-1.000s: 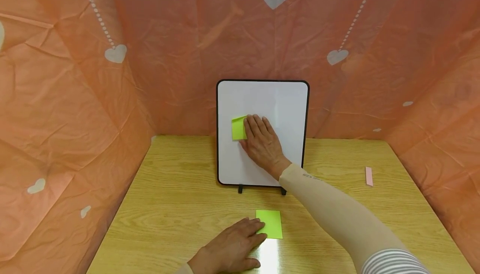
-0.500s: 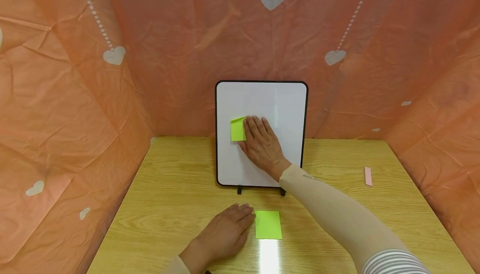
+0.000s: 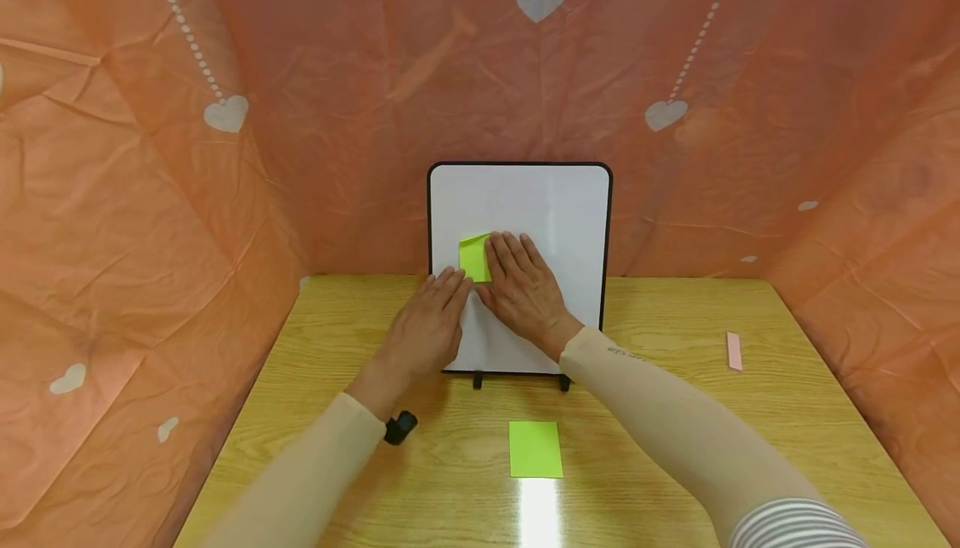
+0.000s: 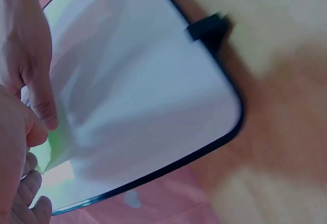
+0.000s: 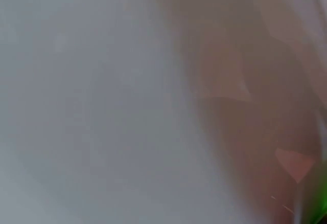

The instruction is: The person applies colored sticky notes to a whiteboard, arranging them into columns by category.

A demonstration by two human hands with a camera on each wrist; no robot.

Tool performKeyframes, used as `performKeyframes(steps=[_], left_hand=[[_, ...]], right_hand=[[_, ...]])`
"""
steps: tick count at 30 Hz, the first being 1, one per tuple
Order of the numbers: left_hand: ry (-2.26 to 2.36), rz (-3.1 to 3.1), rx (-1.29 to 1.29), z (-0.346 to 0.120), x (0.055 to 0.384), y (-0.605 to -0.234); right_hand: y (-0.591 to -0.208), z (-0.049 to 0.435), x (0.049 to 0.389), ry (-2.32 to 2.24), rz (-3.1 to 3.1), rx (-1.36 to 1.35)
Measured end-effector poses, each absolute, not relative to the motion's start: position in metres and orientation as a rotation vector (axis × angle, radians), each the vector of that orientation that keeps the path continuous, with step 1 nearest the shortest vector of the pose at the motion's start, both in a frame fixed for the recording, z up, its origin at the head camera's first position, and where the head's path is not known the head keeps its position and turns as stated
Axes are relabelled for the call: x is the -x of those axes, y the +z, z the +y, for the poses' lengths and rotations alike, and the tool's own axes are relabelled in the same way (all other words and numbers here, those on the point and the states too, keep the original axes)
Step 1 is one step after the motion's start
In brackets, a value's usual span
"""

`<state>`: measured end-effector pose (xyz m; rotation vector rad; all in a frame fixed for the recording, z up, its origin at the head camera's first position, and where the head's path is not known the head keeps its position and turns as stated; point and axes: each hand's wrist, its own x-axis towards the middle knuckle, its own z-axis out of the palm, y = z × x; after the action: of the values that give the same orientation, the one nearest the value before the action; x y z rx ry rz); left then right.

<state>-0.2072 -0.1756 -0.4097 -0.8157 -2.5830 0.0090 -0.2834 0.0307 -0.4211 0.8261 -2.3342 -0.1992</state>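
A white board (image 3: 517, 198) with a black rim stands upright on small feet. On its left half is a yellow-green sticky note (image 3: 473, 259), its top edge curling away from the board. My right hand (image 3: 525, 291) lies with straight fingers over the note's right side. From the lower left, my left hand (image 3: 426, 323) reaches the board, fingers extended, fingertips right at the note's lower left corner. The left wrist view has both hands close together by the note (image 4: 53, 150). Blurred grey fills most of the right wrist view.
A second yellow-green sticky note (image 3: 536, 450) lies flat on the wooden table (image 3: 637, 481) in front of the board. Farther right is a small pink strip (image 3: 733, 351). An orange sheet (image 3: 360, 115) with white hearts hangs behind and along both sides.
My left hand has left the sticky note on the table and moved up and forward to the board. My right hand stays in place on the board's note.
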Motion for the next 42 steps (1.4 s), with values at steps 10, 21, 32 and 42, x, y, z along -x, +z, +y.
performKeyframes(steps=[10,21,32,42], left_hand=[[0.147,-2.684,0.802,-0.163,0.243,-0.384],[0.284,-2.789,0.800,-0.164,0.256,-0.378],[0.385,-2.792,0.857,-0.171,0.266,-0.376],[0.348,-2.772,0.804,-0.192,0.261,-0.379]], right_hand=[[-0.419,0.033,0.281,-0.248,-2.363,-0.867],[-0.423,0.034,0.283,-0.283,-2.324,-0.882],[-0.424,0.040,0.283,-0.300,-2.324,-0.857],[-0.421,0.040,0.286,-0.291,-2.270,-0.857]])
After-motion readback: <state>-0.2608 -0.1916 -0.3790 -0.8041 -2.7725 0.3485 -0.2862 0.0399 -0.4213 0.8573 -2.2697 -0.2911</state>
